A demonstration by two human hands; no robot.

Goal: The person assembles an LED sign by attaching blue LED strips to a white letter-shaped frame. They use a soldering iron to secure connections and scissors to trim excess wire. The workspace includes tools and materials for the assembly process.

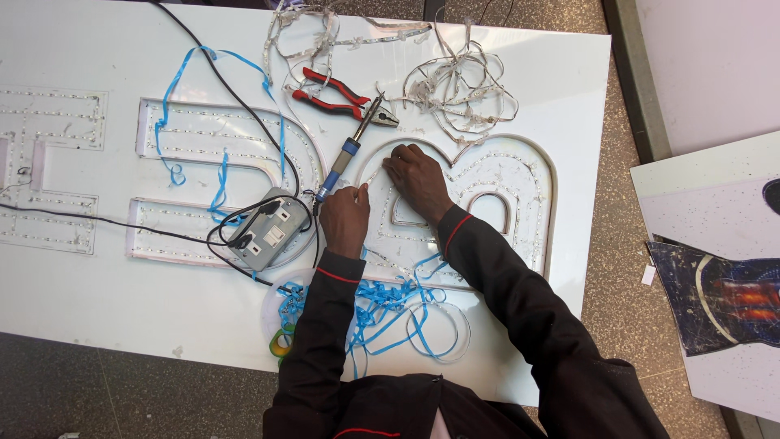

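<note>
**A:** From the head camera — what are the hands doing?

**B:** Both are down on the big white letter shape set into the white board. The left hand is closed into a pinch on the near end of a thin pale LED strip; the right hand lies flat-fingered on the far end of that same strip, pressing it against the letter's inner face, fingers close together rather than spread.

**A:** So where does the strip sit?

**B:** It runs at a slant between the two hands, up and away from the left pinch to just under the right fingertips.

**A:** And around the grip?

**B:** Just left of the left hand lies a blue-handled soldering iron, its tip pointing away past the right hand. Beyond that tip, red-handled pliers. Further out from the right hand, a loose tangle of spare strip. To the left of the left wrist, a grey socket box with black cables running off it.

**A:** Nearer the body?

**B:** Blue peeled backing tape in curls under both forearms — more of it trails over the neighbouring letter to the left. A roll of yellow-green tape sits by the left elbow.
</note>
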